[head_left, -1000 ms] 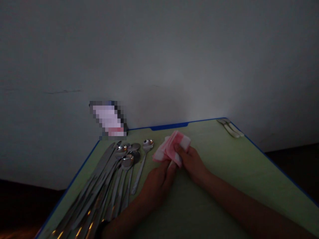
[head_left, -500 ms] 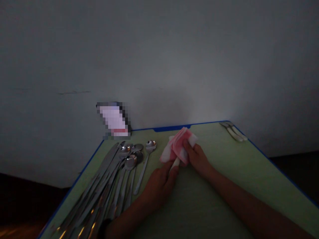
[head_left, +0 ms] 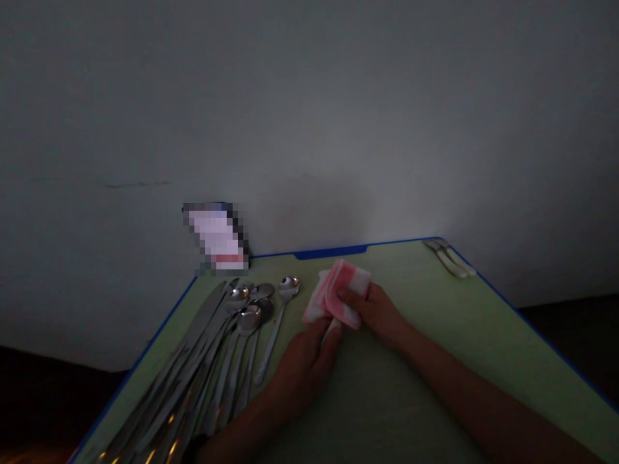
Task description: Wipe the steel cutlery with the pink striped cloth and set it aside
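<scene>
My left hand [head_left: 309, 361] is closed around the pale handle [head_left: 331, 328] of a piece of cutlery; its head is hidden inside a folded cloth, so I cannot tell its kind. The pink-and-white cloth [head_left: 345, 283] is pinched in my right hand [head_left: 382, 316], thumb on top, wrapped over that hidden end. Just left of my left hand lies a single metal spoon [head_left: 289, 288], bowl pointing away. Beyond it, several spoons [head_left: 249, 319] and several table knives [head_left: 207, 312] are heaped along the table's left side.
Two forks with white handles [head_left: 452, 261] lie side by side at the far right corner. A blurred-out phone [head_left: 217, 238] leans against the wall [head_left: 309, 116] at the back left. The green table [head_left: 411, 264] has a blue edge.
The cloth and my right hand have shifted slightly left and nearer to me, with the cloth lying flatter. My left hand keeps its grip on the handle. The whole view has tilted a little.
</scene>
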`<act>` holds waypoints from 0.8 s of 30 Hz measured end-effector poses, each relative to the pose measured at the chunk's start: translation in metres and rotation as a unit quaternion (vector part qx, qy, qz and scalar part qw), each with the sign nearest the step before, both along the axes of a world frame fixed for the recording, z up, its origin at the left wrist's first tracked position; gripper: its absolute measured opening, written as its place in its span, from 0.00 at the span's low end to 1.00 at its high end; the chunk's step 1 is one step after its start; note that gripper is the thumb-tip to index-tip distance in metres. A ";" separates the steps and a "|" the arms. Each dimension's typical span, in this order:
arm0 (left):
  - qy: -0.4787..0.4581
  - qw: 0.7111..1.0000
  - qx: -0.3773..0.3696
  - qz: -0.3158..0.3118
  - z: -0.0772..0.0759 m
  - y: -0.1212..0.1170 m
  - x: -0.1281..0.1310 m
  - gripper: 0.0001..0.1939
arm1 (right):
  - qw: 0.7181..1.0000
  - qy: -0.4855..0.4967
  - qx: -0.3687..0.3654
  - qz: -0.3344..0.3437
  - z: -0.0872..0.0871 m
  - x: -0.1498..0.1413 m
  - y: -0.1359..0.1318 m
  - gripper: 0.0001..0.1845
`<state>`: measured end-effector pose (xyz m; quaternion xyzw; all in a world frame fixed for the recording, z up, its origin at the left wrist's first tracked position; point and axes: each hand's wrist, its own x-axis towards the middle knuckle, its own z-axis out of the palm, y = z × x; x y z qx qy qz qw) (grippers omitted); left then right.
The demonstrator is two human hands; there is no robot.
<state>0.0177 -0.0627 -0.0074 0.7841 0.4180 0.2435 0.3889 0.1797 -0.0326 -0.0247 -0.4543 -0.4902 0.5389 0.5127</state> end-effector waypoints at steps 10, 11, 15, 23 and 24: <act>-0.016 1.000 -0.015 0.012 0.004 0.000 0.000 0.16 | 0.997 0.075 0.001 -0.020 -0.017 -0.001 0.005 0.13; -0.019 1.000 -0.016 0.020 0.004 0.000 0.000 0.15 | 0.996 0.090 0.002 -0.018 -0.019 0.000 0.005 0.13; -0.015 0.999 -0.008 0.027 0.001 0.000 0.000 0.16 | 0.995 0.096 0.001 -0.002 -0.019 -0.001 0.006 0.13; 0.008 1.000 -0.014 0.012 0.003 -0.001 0.000 0.18 | 0.993 0.076 0.005 -0.090 -0.023 -0.004 0.008 0.20; 0.007 1.000 -0.015 0.011 0.003 -0.001 0.000 0.18 | 0.991 0.086 -0.001 -0.099 -0.024 -0.004 0.009 0.22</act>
